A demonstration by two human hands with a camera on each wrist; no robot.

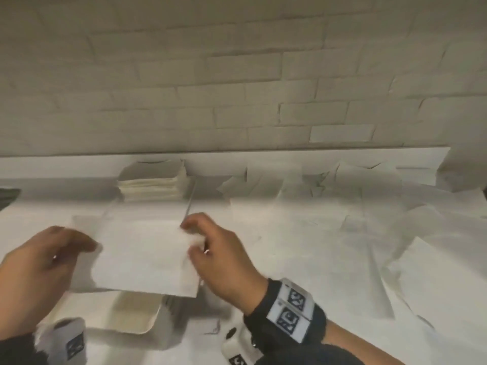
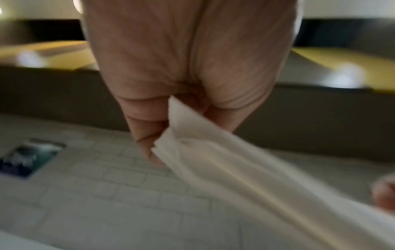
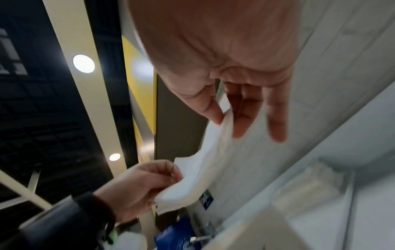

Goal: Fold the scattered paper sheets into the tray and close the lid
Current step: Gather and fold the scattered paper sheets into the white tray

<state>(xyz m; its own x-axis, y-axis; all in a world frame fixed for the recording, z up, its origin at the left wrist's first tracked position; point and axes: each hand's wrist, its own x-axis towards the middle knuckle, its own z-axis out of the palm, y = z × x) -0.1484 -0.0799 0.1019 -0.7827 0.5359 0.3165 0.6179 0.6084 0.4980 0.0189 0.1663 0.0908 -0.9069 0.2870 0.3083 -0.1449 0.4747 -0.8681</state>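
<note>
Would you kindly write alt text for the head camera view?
Both hands hold a white paper sheet above an open tray, left hand and right hand pinching opposite edges. Behind are a folded stack and scattered sheets.

A white brick wall (image 1: 237, 75) behind; a blue bag (image 3: 173, 236) lies below

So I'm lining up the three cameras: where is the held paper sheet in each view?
Head: paper sheet, lower left, between both hands above the tray.
Left wrist: centre to lower right, pinched by the left hand.
Right wrist: centre, below the right hand.
Shared landmark: the left hand's grip.
</note>
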